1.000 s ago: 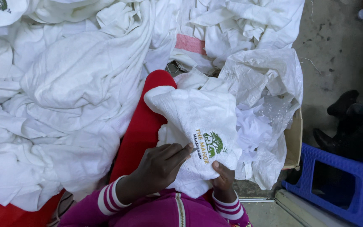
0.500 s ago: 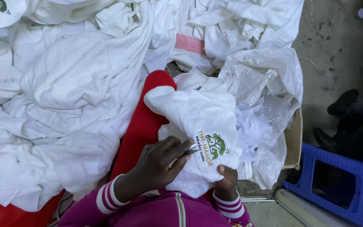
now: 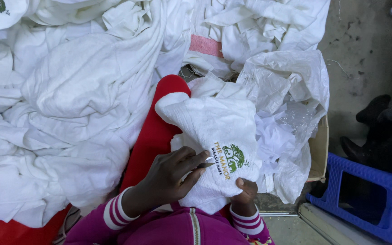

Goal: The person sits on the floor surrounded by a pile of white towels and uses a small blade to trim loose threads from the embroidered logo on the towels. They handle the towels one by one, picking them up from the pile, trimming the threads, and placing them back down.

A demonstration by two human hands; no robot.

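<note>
A white towel (image 3: 205, 122) with a green and gold embroidered emblem (image 3: 230, 159) is draped over my red-clad knee (image 3: 159, 131). My left hand (image 3: 169, 177) rests on the towel just left of the emblem. It pinches a small grey metal tool (image 3: 205, 165) whose tip points at the stitching. My right hand (image 3: 245, 190) grips the towel's lower edge from beneath, thumb on top, just below the emblem. Both wrists show purple sleeves with white-striped cuffs.
A big heap of white towels (image 3: 69, 100) fills the left and top. A clear plastic bag (image 3: 286, 95) of white scraps sits in a cardboard box (image 3: 319, 149) on the right. Farther right are a blue plastic stool (image 3: 368, 199), dark shoes (image 3: 382, 122) and concrete floor (image 3: 364, 50).
My left hand's fingers have crept slightly right towards the emblem with the tool. The towel and my right hand have barely shifted.
</note>
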